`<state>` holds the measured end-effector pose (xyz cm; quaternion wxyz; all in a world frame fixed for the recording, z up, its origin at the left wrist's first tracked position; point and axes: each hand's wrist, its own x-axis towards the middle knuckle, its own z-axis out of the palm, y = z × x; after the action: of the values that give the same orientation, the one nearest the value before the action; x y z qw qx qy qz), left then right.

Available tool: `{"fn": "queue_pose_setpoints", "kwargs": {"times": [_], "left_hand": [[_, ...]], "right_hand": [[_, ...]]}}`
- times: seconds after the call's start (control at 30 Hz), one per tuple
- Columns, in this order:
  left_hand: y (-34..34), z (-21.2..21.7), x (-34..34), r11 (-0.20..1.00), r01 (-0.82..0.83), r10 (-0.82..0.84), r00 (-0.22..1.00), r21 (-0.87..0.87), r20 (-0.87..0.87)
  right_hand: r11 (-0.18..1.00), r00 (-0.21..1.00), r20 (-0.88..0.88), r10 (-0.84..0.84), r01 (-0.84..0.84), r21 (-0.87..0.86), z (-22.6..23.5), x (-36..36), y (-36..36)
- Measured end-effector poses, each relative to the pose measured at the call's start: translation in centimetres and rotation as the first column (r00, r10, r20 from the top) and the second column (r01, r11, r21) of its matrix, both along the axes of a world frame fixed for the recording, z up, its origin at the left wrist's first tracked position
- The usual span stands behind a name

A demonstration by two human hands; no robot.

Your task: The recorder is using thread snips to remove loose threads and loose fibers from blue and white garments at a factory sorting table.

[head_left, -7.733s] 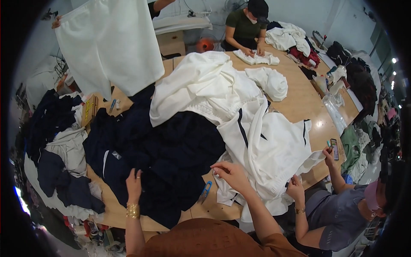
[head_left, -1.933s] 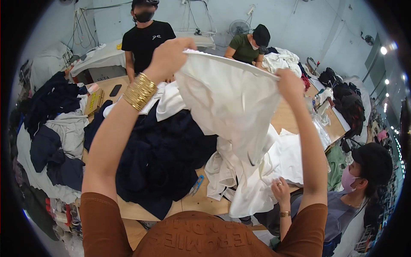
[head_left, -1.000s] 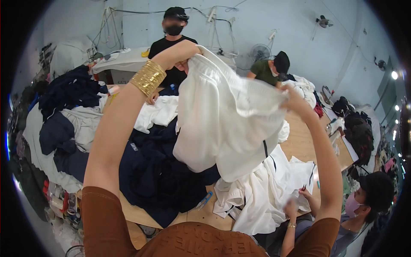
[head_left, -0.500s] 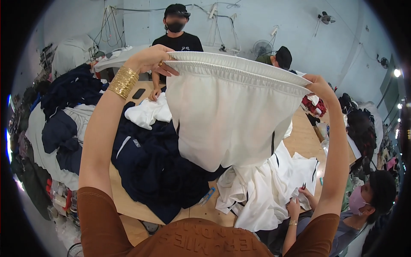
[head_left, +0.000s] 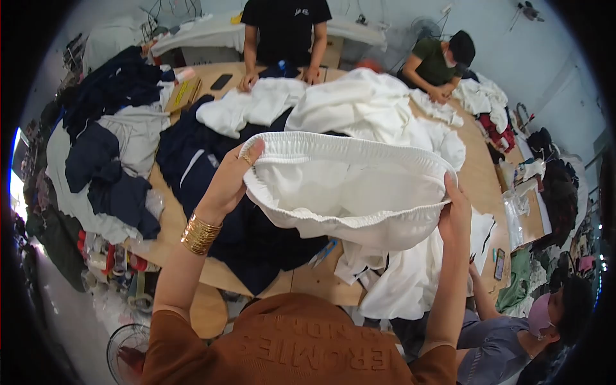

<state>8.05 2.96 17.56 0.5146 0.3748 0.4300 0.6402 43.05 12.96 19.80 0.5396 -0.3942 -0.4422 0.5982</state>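
White shorts (head_left: 359, 224) with a gathered elastic waistband hang between my two hands above the table. My left hand (head_left: 228, 179), with gold bangles at the wrist, grips the waistband at its left end. At the right end my right hand (head_left: 454, 208) grips it too. The waist opening gapes toward me, so the inside of the shorts shows. Beneath lie a dark navy garment pile (head_left: 256, 250) on the left and more white garments (head_left: 407, 276) on the right. A pair of blue-handled snips (head_left: 323, 253) rests on the wood between them.
Across the wooden table (head_left: 321, 282) a person in black (head_left: 285, 32) touches a white cloth. Another person (head_left: 443, 61) works at the far right. A third (head_left: 513, 333), in a pink mask, sits close on my right. A large white heap (head_left: 353, 102) and a phone (head_left: 221, 81) lie farther back.
My hands have come down and nearer with the shorts, and the waistband has turned from edge-on to show its opening. The view has tipped downward, showing more of the table.
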Motion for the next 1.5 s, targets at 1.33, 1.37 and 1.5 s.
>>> {"fn": "queue_pose_setpoints", "kwargs": {"times": [1.33,1.37,1.5], "left_hand": [[-2.0,-5.5,2.6,0.960,-0.095,0.050,0.984,-0.263,-0.174],[-2.0,-7.2,2.7,0.969,-0.033,-0.030,0.967,-0.243,-0.252],[-1.8,-3.8,13.7,0.855,0.440,-0.502,0.572,-0.274,-0.649]], "right_hand": [[0.965,0.911,0.320,0.259,-0.254,-0.059,-11.4,0.0,-8.2],[0.946,0.907,0.272,0.323,-0.317,-0.068,-12.0,-0.6,-8.8],[0.832,0.790,0.425,0.442,-0.538,0.134,-13.9,-4.0,-10.6]]}}
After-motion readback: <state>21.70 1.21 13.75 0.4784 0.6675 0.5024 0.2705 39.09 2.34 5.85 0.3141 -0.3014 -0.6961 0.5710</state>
